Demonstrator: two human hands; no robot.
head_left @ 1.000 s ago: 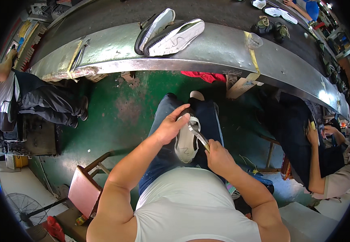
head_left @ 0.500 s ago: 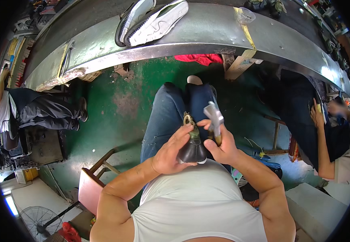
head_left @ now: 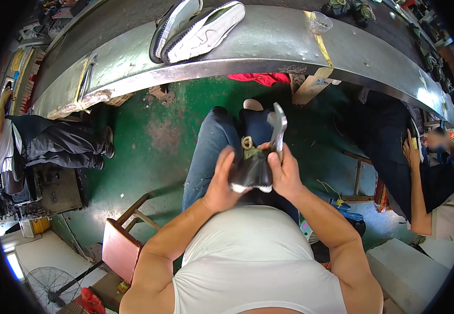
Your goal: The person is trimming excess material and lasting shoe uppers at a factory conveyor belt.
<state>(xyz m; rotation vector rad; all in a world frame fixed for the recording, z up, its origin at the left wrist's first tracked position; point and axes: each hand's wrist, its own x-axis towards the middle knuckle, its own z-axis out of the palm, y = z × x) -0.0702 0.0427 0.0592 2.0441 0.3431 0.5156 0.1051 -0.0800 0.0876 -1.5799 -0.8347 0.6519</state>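
A black and green shoe (head_left: 251,170) is held over my thighs, with its white-edged bottom end toward me and a pale loop of material at the far end. My left hand (head_left: 220,180) is closed along the shoe's left side, its fingers slightly smeared by motion. In my right hand (head_left: 288,175) a hammer (head_left: 279,130) stands with its metal head pointing away from me. That hand also touches the shoe's right side. Most of the hammer's handle is hidden by my fingers.
Ahead runs a metal-edged workbench (head_left: 269,32) bearing a pair of white-soled shoes (head_left: 204,34) and a clear plastic cup (head_left: 320,23). A pink-seated stool (head_left: 119,250) stands at my left. Co-workers sit on both sides, one at right with a hand (head_left: 411,152) on their lap.
The shoe has moved away from my belly and turned, showing its white-edged end. Both hands have shifted forward with it. The hammer's head has swung up and farther from me.
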